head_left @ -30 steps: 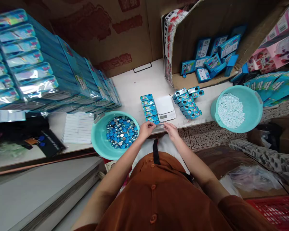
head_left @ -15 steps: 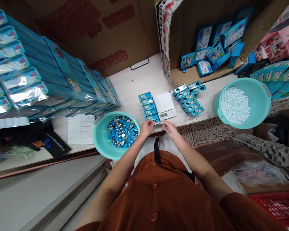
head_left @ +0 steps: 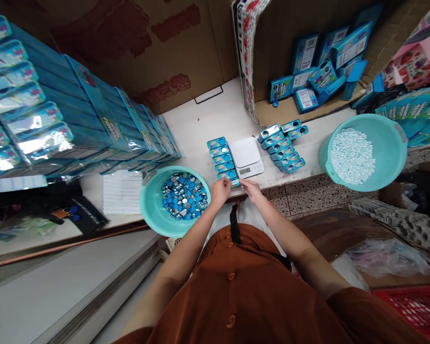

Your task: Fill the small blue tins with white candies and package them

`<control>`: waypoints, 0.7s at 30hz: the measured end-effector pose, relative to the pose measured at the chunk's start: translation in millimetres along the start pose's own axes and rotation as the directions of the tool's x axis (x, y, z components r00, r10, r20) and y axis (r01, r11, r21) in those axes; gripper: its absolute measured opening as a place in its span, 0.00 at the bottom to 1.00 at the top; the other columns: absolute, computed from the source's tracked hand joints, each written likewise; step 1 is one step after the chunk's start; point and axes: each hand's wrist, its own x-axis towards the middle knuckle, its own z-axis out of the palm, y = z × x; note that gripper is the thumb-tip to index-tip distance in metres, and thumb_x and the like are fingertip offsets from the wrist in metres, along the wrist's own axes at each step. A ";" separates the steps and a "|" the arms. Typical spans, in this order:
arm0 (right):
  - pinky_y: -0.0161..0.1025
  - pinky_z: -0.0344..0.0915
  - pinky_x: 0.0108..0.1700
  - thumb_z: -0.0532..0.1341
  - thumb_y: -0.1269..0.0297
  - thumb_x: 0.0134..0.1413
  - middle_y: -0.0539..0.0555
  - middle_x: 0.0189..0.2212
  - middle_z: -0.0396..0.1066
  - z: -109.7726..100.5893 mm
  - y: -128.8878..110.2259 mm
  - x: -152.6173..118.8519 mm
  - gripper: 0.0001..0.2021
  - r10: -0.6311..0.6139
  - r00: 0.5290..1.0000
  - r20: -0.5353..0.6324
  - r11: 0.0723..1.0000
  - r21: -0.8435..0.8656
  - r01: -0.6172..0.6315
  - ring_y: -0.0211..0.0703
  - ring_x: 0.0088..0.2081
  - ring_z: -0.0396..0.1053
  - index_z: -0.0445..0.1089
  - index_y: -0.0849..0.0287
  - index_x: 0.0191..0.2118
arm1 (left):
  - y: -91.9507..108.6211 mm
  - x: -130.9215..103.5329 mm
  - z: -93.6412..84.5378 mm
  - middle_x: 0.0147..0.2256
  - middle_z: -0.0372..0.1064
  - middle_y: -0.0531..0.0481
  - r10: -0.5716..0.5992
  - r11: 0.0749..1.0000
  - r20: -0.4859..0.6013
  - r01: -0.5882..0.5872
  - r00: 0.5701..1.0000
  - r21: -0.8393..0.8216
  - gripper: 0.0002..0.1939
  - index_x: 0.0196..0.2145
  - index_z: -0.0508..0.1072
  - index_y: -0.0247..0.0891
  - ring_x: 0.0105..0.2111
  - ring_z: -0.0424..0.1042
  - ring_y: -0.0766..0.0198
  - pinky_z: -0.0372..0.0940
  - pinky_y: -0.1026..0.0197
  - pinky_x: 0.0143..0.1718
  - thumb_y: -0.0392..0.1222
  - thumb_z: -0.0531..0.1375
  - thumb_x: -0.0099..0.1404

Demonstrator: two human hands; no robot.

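My left hand point(head_left: 221, 192) is at the table's front edge, its fingers closed at the left end of a blue candy tin point(head_left: 234, 181). A thin pale strip lies along that tin's near edge, too small to make out fully. My right hand point(head_left: 251, 190) reaches in from the right, fingers stretched out, the tips by the tin's right end. Behind the hands is a column of blue tins with round lids point(head_left: 222, 160). A white kitchen scale point(head_left: 246, 155) stands just right of that column. Several tins with dark round openings point(head_left: 284, 153) stand further right.
A turquoise basin point(head_left: 146, 210) of blue and silver caps stands left. Another turquoise basin point(head_left: 390, 157) holds pale candies at the right. Wrapped tins point(head_left: 89, 105) are stacked far left. A cardboard box point(head_left: 249, 91) with blue tins stands behind; white label sheets point(head_left: 121, 193) lie left.
A pale strip stretched between both hands now lies against the front tin. My right fingers have come away slightly and straightened, while my left hand stays at the tin. The view shifted slightly.
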 end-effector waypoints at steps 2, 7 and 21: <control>0.30 0.56 0.25 0.71 0.62 0.28 0.46 0.22 0.71 2.8 0.2 0.0 0.13 -0.016 1.000 -0.010 0.999 -0.029 0.016 0.29 0.21 0.60 0.73 0.60 0.25 | 2.6 -2.2 1.0 0.29 0.74 0.49 0.016 0.999 -0.016 -0.015 1.000 0.043 0.06 0.32 0.72 0.38 0.31 0.72 0.62 0.61 0.63 0.34 0.40 0.57 0.61; 0.30 0.53 0.22 0.71 0.60 0.27 0.45 0.20 0.69 4.9 1.8 -2.3 0.15 -0.056 0.998 -0.009 0.997 -0.051 0.056 0.28 0.20 0.58 0.72 0.60 0.25 | 6.3 -4.6 4.0 0.30 0.74 0.49 -0.013 0.998 -0.038 0.015 0.999 0.055 0.06 0.37 0.68 0.38 0.33 0.73 0.61 0.60 0.62 0.35 0.41 0.58 0.61; 0.32 0.56 0.28 0.68 0.48 0.32 0.42 0.20 0.62 15.1 10.2 -4.7 0.21 -0.396 0.918 0.019 0.866 -0.325 0.380 0.33 0.23 0.59 0.61 0.56 0.28 | -1.8 1.4 -4.2 0.30 0.72 0.49 -0.085 0.996 -0.072 0.085 0.994 -0.002 0.14 0.37 0.66 0.39 0.33 0.72 0.59 0.60 0.62 0.33 0.43 0.63 0.55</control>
